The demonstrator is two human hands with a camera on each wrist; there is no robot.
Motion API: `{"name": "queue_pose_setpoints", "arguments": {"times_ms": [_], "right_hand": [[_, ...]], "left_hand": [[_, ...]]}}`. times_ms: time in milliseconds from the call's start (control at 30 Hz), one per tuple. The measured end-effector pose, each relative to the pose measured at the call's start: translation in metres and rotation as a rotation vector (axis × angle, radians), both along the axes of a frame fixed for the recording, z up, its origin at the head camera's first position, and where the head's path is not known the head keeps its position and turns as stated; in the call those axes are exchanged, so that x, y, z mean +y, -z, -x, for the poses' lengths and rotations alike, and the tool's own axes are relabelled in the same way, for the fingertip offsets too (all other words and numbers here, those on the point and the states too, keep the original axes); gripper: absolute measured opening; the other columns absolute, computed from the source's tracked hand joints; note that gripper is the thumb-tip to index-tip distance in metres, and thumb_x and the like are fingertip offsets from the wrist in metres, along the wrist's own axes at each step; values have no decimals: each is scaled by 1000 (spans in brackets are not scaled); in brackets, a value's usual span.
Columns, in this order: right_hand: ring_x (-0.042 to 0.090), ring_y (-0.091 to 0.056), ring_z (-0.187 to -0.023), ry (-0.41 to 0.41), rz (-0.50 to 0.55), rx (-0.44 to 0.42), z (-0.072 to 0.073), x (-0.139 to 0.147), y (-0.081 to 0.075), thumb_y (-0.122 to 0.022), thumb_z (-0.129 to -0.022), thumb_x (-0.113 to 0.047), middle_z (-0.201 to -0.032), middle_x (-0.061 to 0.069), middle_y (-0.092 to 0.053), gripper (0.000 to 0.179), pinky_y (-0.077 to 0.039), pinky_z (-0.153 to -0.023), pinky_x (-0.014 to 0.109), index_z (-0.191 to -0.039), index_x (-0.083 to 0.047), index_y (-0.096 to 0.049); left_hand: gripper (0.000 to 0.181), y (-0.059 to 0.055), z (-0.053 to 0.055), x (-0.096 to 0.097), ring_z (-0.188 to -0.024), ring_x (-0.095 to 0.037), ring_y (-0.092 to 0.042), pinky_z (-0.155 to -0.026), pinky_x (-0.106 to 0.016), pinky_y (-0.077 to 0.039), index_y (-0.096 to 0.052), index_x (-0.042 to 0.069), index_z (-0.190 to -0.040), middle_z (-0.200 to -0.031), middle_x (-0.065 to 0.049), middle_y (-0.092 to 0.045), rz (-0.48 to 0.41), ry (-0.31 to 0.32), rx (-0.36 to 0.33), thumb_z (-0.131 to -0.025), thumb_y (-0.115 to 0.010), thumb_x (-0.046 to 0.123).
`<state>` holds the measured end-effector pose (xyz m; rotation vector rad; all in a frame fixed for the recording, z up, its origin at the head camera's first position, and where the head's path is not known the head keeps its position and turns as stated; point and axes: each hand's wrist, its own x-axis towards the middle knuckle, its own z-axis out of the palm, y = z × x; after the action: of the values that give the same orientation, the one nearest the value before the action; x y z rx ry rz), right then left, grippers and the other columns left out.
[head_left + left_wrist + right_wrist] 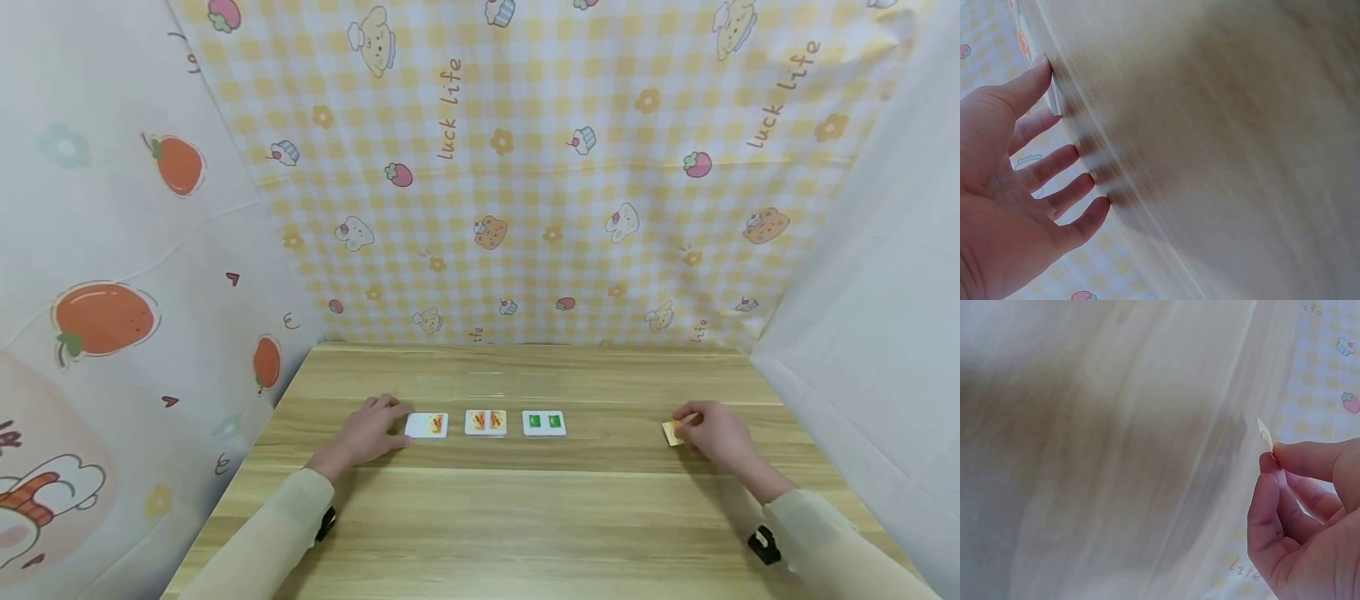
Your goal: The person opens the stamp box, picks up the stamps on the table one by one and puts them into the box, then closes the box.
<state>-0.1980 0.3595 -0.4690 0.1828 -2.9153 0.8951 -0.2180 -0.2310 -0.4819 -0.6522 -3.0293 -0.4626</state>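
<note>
In the head view, a white card with one food picture at its right end lies flat on the table. My left hand holds its left end, the thumb at the near edge and the index finger at the far edge. The left wrist view shows the other fingertips of that left hand resting on the wood. Far to the right, my right hand pinches a small thin picture piece between thumb and index finger. In the right wrist view the piece stands tilted above the table.
Beside the held card lie a white card with two food pictures and another with two green pictures. Behind them are faint clear rectangles on the wooden table. A checked curtain hangs along the back edge.
</note>
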Motion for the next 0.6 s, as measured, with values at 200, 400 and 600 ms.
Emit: {"name": "queue_pose_setpoints", "arguments": {"times_ms": [200,400,600], "right_hand": [[16,-65,-67,-2,17,10,0,-13,-9,-76,-89,-15,-82,2,-73,18,-48,-57,34,-104,-5,-74],[23,-69,-74,-6,63,14,2,-26,-18,-80,-88,-20,-83,3,-74,23,-50,-60,35,-106,-6,-75],[27,-70,-78,-23,123,9,5,-40,-21,-80,-88,-21,-84,3,-75,24,-48,-58,31,-107,-7,-75]], "left_hand": [[57,0,0,0,-116,-39,-50,-87,-58,-47,-61,14,-138,-132,-14,-54,1,-1,-2,-89,-78,37],[57,2,2,0,-116,-37,-50,-86,-56,-48,-61,15,-138,-133,-12,-54,6,-12,-1,-89,-78,38],[57,2,2,0,-116,-37,-50,-88,-57,-47,-61,15,-138,-133,-13,-54,-3,-17,-6,-89,-78,37]]}}
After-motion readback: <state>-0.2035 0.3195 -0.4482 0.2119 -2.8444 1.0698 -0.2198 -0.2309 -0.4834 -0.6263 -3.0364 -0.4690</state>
